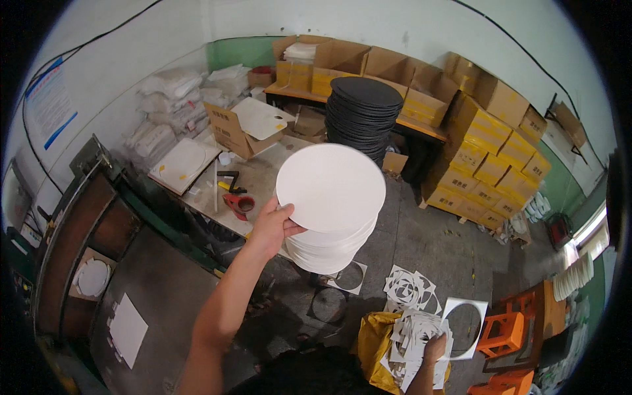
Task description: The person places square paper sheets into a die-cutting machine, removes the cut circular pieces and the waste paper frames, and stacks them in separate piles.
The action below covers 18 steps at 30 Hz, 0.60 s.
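Note:
My left hand [268,229] grips the near left edge of a round white disc [331,187], thumb on top and fingers underneath. Below that disc is a stack of similar white discs [329,253]; whether the held disc rests on them I cannot tell. Low on the right, my right hand [434,349] is closed at the edge of a square white offcut [480,307] with a big round hole. That hand is over a heap of white scraps [411,336] in a yellow bag [375,342]. Its fingertips are partly hidden.
A worktable [263,164] holds a red tape dispenser [238,205] and an open carton [227,131]. Behind stands a tall stack of black discs [362,118]. Taped cartons [474,164] are piled at right, near orange stools [501,334]. A machine [85,217] with a white sheet [129,329] is at left.

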### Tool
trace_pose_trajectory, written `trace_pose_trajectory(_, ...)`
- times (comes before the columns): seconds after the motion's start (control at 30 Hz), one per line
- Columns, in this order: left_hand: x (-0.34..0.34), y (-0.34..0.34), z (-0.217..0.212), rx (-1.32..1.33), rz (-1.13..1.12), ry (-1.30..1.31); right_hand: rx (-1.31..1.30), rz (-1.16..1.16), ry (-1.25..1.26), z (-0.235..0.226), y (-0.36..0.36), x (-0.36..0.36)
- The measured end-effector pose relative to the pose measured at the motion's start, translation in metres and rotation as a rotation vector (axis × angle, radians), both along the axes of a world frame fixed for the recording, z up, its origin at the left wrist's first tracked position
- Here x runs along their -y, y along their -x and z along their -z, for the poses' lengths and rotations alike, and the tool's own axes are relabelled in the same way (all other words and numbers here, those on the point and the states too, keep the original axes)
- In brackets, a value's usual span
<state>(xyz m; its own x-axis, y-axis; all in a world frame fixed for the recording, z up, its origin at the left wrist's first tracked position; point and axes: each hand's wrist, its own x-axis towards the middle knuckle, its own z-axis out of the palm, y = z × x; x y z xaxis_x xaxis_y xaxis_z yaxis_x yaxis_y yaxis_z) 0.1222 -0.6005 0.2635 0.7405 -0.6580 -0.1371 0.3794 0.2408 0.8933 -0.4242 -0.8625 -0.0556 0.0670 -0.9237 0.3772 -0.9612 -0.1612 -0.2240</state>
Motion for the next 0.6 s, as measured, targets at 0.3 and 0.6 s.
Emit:
trace_pose_trajectory(0.3,0.01,0.001,0.012,0.023,0.0,-0.152,0.396,0.191,-1.543,0.221,0.016,-0.064)
trace_pose_trajectory(0.6,-0.095,0.021,-0.028,0.588,-0.061,-0.608,0.284,-0.408,-1.919,0.185,-0.237,-0.105)
